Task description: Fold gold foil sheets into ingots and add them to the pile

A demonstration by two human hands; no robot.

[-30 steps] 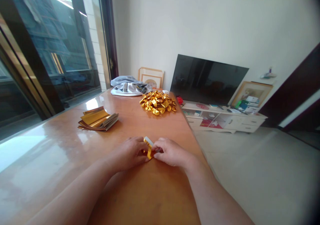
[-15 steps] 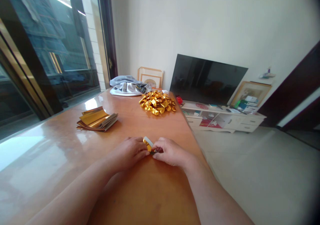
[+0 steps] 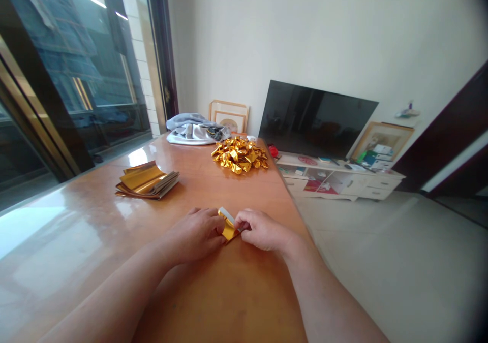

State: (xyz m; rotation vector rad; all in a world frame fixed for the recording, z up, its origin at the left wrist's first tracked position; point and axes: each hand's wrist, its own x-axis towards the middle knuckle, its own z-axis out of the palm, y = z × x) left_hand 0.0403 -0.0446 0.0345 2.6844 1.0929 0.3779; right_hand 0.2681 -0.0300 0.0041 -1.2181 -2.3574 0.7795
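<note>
Over the near part of the orange wooden table [image 3: 229, 292], my left hand [image 3: 194, 235] and my right hand [image 3: 263, 230] meet around a small folded strip of gold foil paper [image 3: 229, 229]. Both pinch it between fingers and thumb, and its white-backed end [image 3: 225, 213] sticks up and away from me. Farther up the table lies a heap of small folded gold foil pieces [image 3: 240, 155]. To the left of that heap is a flat stack of gold foil sheets [image 3: 147, 180].
A crumpled grey and white cloth [image 3: 194, 132] lies at the table's far end. The table's right edge drops to a tiled floor [image 3: 381, 261]. Beyond stand a low white cabinet [image 3: 335, 181], a black television [image 3: 316, 117] and leaning picture frames [image 3: 229, 117]. Glass doors [image 3: 76, 68] line the left.
More of the gold strip's face shows between my hands, and my right hand has shifted slightly up along it. The view has tilted slightly; the heap and stack have not visibly moved.
</note>
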